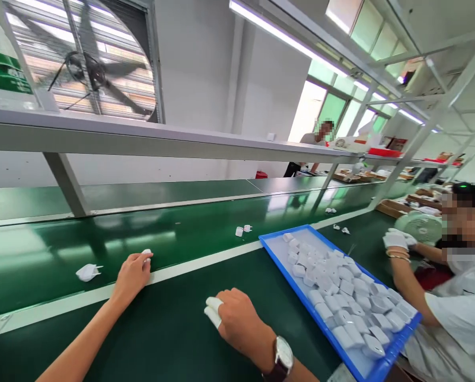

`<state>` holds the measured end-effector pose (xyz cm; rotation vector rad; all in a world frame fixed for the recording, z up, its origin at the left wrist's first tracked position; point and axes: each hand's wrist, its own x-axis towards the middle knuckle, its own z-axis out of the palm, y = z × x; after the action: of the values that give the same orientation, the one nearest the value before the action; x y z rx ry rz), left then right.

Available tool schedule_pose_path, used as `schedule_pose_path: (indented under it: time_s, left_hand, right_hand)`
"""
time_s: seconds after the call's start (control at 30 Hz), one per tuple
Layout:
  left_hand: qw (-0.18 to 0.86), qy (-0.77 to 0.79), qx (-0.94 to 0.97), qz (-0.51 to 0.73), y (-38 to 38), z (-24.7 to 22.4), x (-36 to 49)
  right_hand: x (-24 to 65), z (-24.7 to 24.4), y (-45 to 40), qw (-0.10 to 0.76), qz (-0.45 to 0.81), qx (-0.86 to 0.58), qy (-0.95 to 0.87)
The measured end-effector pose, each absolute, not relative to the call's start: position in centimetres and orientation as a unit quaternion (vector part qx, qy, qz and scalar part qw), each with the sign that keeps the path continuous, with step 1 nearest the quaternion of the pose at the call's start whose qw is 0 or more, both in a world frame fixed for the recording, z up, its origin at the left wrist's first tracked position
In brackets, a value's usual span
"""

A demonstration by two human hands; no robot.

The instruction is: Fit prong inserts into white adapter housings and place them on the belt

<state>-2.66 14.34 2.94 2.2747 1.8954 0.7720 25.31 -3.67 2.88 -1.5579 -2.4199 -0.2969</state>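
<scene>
My left hand (133,276) is over the pale strip at the green belt's near edge, fingers curled together. White shows at its fingertips; whether that is a finger cover or a small held piece I cannot tell. To its left on the belt lies a white plug adapter (88,272) with its pins pointing right. My right hand (239,321) is above the green work surface (169,339), closed, with white covers on two fingers held together and nothing visible between them. A blue-rimmed tray (297,281) to its right holds many white adapter pieces (346,286).
Farther along the green belt (198,223) lie two small white adapters (239,231) and other white pieces (330,210). A grey shelf (205,146) runs above the belt. At right sits a co-worker with white-gloved hands (398,239), near a green fan (418,226). Another person stands behind the shelf.
</scene>
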Motion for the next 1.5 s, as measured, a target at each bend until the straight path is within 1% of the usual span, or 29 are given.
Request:
schedule_pose_path:
  time_s: [0.1, 0.23, 0.37, 0.47, 0.53, 0.6, 0.67, 0.73, 0.77, 0.8, 0.83, 0.9, 0.97, 1.03, 1.1, 1.17, 1.23, 1.3, 1.37, 1.43, 1.5]
  left_hand:
    - [0.089, 0.607, 0.734, 0.292, 12.9, 3.2, -2.8]
    - [0.215, 0.544, 0.733, 0.348, 7.7, 2.5, -1.3]
    - [0.276, 0.471, 0.760, 0.353, 2.0, 1.5, 1.1]
    - [0.284, 0.423, 0.798, 0.322, -0.6, 2.0, 1.1]
    - [0.275, 0.429, 0.792, 0.336, -1.4, 3.1, 0.1]
    - [0.266, 0.466, 0.753, 0.381, -1.8, 4.7, -1.0]
    - [0.294, 0.492, 0.705, 0.418, -2.2, 6.3, -1.5]
    - [0.383, 0.476, 0.666, 0.428, -2.8, 7.6, -0.9]
    - [0.443, 0.453, 0.648, 0.423, -3.1, 7.9, -0.4]
    - [0.504, 0.423, 0.630, 0.413, -3.5, 8.1, 0.2]
    - [0.555, 0.392, 0.614, 0.401, -3.7, 8.0, 0.7]
    - [0.604, 0.360, 0.597, 0.386, -3.9, 7.3, 0.9]
    - [0.572, 0.396, 0.599, 0.396, -3.8, 6.1, 0.0]
    - [0.476, 0.475, 0.614, 0.413, -3.6, 4.7, -1.9]
    - [0.364, 0.533, 0.647, 0.406, -3.4, 3.3, -3.6]
    - [0.278, 0.549, 0.695, 0.372, -3.3, 2.3, -4.6]
    - [0.206, 0.546, 0.738, 0.338, -3.4, 1.7, -4.7]
    - [0.122, 0.528, 0.773, 0.330, -3.6, 1.4, -4.2]
    - [0.050, 0.491, 0.800, 0.340, -3.9, 1.4, -3.4]
    - [0.027, 0.449, 0.817, 0.361, -4.5, 1.4, -2.5]
    - [0.062, 0.415, 0.818, 0.393, -5.1, 1.5, -1.6]
  right_hand:
    - [32.3, 5.6, -4.0, 0.063, -0.131, -0.639, -0.755]
    - [41.2, 7.0, -4.5, 0.000, -0.166, -0.730, -0.663]
    - [45.1, 6.9, -5.0, -0.037, -0.170, -0.733, -0.657]
    - [46.0, 6.9, -5.1, -0.037, -0.178, -0.713, -0.677]
    - [46.1, 7.3, -4.9, -0.029, -0.186, -0.701, -0.688]
    - [44.8, 7.8, -4.5, 0.009, -0.194, -0.679, -0.708]
    - [41.4, 8.3, -4.0, 0.102, -0.175, -0.622, -0.756]
    - [36.0, 8.8, -3.9, 0.219, -0.113, -0.518, -0.819]
    - [32.8, 8.9, -3.8, 0.255, -0.070, -0.461, -0.847]
    - [29.7, 9.0, -3.8, 0.283, -0.030, -0.401, -0.871]
    - [26.8, 9.0, -3.8, 0.290, 0.006, -0.352, -0.890]
    - [22.4, 8.8, -3.8, 0.283, 0.062, -0.296, -0.910]
    - [20.5, 8.4, -3.5, 0.265, 0.086, -0.308, -0.910]
    - [20.5, 7.9, -3.2, 0.225, 0.098, -0.352, -0.903]
    - [21.3, 7.2, -3.0, 0.161, 0.115, -0.374, -0.906]
    - [22.0, 6.4, -3.0, 0.106, 0.122, -0.370, -0.915]
    - [22.3, 5.4, -3.1, 0.090, 0.109, -0.366, -0.920]
    - [22.4, 4.4, -3.2, 0.122, 0.096, -0.366, -0.918]
    - [22.4, 3.9, -3.3, 0.201, 0.139, -0.363, -0.899]
    - [22.4, 3.7, -3.5, 0.306, 0.260, -0.351, -0.846]
    - [22.4, 3.9, -3.7, 0.381, 0.427, -0.322, -0.754]
